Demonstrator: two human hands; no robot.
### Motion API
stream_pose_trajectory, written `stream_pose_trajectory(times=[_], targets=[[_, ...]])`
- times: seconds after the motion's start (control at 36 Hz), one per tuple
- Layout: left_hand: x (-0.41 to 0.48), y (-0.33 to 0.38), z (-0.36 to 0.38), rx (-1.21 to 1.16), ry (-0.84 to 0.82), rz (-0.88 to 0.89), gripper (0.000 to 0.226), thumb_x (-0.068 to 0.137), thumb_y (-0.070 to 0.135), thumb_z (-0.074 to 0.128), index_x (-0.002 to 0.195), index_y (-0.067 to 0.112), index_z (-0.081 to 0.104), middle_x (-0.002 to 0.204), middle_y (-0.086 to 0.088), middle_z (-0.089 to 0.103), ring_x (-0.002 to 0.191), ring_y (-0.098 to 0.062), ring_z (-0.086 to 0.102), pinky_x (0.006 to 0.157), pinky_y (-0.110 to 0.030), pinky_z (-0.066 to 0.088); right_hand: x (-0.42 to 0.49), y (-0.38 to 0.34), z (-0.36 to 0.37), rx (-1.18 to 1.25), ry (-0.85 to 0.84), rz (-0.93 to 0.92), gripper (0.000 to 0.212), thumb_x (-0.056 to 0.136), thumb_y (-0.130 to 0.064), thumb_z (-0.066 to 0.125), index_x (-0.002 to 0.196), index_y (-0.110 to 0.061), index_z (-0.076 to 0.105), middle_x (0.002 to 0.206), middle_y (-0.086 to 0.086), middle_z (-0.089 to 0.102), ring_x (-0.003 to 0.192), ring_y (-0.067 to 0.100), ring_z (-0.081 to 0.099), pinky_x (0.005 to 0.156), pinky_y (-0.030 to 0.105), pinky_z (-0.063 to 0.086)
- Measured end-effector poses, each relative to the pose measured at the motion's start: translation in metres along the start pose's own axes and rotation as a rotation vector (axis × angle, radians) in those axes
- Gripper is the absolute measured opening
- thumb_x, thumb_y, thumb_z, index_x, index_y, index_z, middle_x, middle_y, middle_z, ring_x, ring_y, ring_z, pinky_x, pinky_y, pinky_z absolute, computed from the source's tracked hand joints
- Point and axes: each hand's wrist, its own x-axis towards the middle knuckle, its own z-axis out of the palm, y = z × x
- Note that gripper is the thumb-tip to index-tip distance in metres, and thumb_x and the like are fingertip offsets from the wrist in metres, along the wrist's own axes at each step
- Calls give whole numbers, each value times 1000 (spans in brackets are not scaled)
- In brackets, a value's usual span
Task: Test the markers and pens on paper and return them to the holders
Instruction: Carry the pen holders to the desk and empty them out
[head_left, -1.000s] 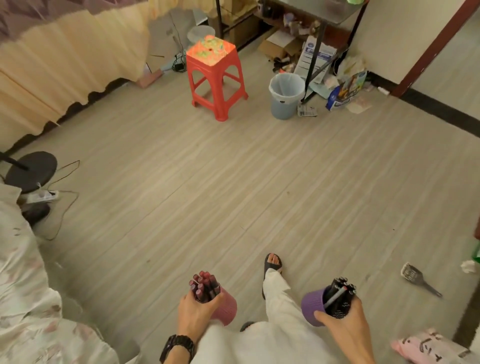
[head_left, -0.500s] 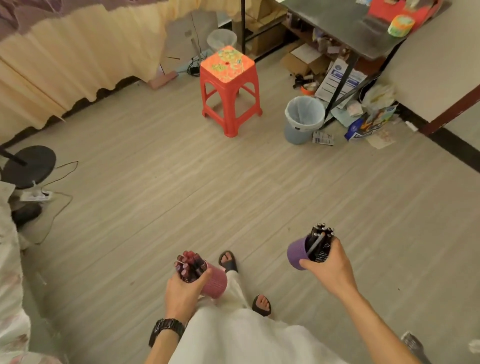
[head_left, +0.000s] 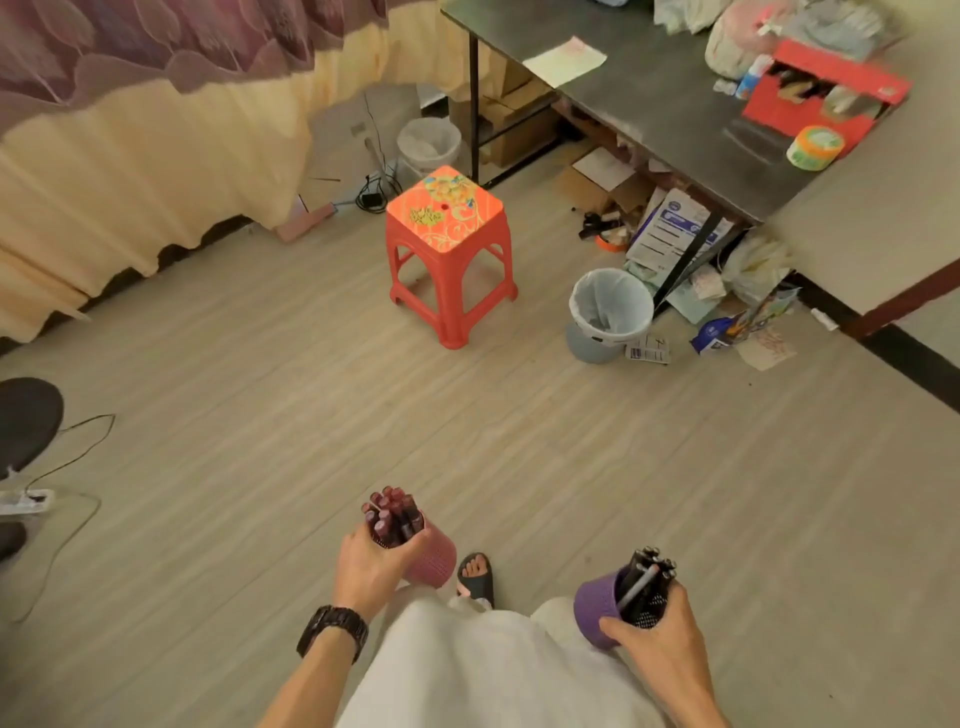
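Observation:
My left hand (head_left: 371, 564) grips a pink holder (head_left: 435, 558) full of dark red markers (head_left: 390, 514), low in the middle of the view. My right hand (head_left: 660, 631) grips a purple holder (head_left: 595, 605) packed with black pens (head_left: 647, 574), at the lower right. Both holders are carried upright in front of my body, above the floor. A sheet of paper (head_left: 563, 61) lies on the dark table (head_left: 675, 130) at the upper right.
A red plastic stool (head_left: 447, 234) stands on the wooden floor ahead. A lined grey bin (head_left: 608, 314) sits beside the table leg, with boxes and bags piled under the table. A red box (head_left: 826, 93) and tape roll (head_left: 814, 147) are on the table. Cables and a power strip (head_left: 26, 501) lie at left.
I have walked forward across the floor: the stool, bin and table are nearer and lower in view, and the tabletop with the paper now shows. Both hands still carry their holders.

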Motion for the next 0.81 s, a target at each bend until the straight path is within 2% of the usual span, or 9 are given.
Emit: stream_pose_trajectory(times=[0.06,0.19,0.39,0.5,0.64,0.75,0.81], targets=[[26,26,-5,32,5,31,28,74,43,85,87,25,69,79,7,73,77,-8,68,52,-14,44,15,-21,1,4,18,6,91,53,-13,96,133,-13,53,121,12,66,110,27,65,87,34,46],[79,75,0,53,-7,57,30,75,48,83,89,25,70,81,8,73,77,-7,68,54,-16,46,67,-72,6,25,3,10,90,53,-13,97,132,-9,53,121,14,66,111,29,65,94,40,50],[134,119,20,-5,-3,-6,28,73,46,87,89,29,71,81,12,74,81,-6,69,61,-21,51,158,-145,9,35,-31,12,88,52,-16,97,128,-12,54,115,9,67,102,26,66,83,34,47],[168,151,29,-13,35,-55,25,74,43,86,86,31,68,83,14,72,81,-5,66,59,-21,49,212,-197,2,17,-63,-19,77,55,-14,96,117,-22,51,109,4,67,92,22,62,78,31,44],[211,199,33,-49,84,-80,23,76,47,84,86,35,66,81,16,71,80,-2,66,56,-17,47,278,-266,-12,-55,-107,-84,81,56,-18,95,125,-19,53,112,4,63,94,21,58,79,33,45],[252,236,38,-75,110,-103,24,77,44,84,88,30,69,84,10,74,80,-10,70,63,-28,55,328,-324,-23,-103,-150,-161,77,57,-19,95,122,-18,53,114,5,61,97,24,58,78,36,46],[269,253,42,-115,127,-104,23,76,40,86,89,28,72,82,9,76,80,-11,71,62,-26,55,348,-350,-27,-110,-142,-179,78,58,-19,95,124,-17,52,114,5,61,98,24,58,79,37,46]])
